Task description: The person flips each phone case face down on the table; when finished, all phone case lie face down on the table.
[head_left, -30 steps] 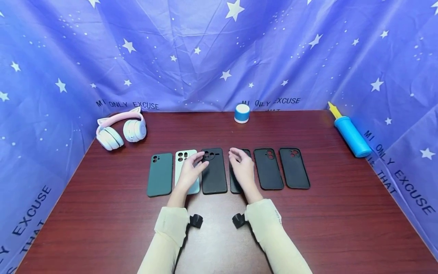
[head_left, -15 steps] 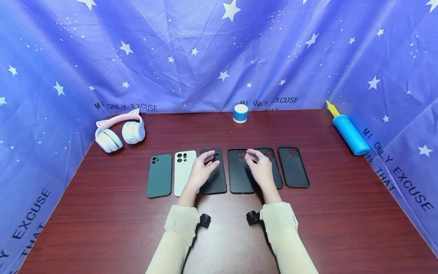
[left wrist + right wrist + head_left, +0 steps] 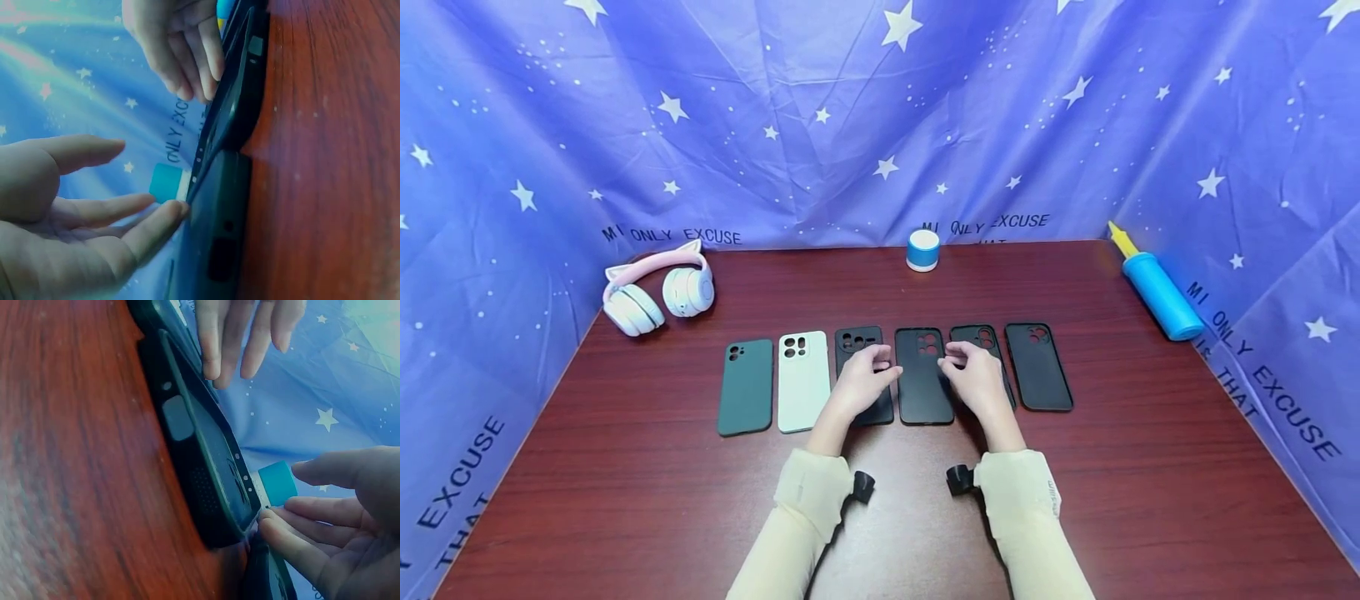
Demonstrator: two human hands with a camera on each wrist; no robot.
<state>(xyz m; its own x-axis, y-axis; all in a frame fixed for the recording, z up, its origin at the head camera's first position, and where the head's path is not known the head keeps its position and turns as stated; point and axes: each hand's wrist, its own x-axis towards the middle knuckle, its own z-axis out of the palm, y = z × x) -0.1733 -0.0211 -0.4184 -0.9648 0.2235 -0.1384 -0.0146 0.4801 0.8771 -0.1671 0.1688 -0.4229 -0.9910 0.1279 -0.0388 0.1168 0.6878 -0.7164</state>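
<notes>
A row of phone cases lies flat on the table. From the left come a dark green case (image 3: 745, 392), a pale case (image 3: 805, 387) and a black case with a round camera ring (image 3: 880, 411). My left hand (image 3: 860, 385) hovers over this third one, partly hiding it, fingertips near the left edge of a black case lying hollow side up (image 3: 922, 390). At that case's right edge is my right hand (image 3: 976, 379), covering part of another black case (image 3: 967, 334). Both hands have loosely bent fingers, thumbs apart, gripping nothing. Whether the fingertips touch the middle case I cannot tell.
One more black case (image 3: 1041, 375) ends the row at the right. Behind stand cat-ear headphones (image 3: 658, 287) at left, a small blue-and-white cylinder (image 3: 922, 251) in the middle and a blue hand pump (image 3: 1161, 292) at right. A starry curtain (image 3: 820, 150) encloses the table (image 3: 625, 500).
My left hand has moved right, off the pale case to beyond the third. My right hand has moved right, uncovering the fourth case. The cases have stayed in their row.
</notes>
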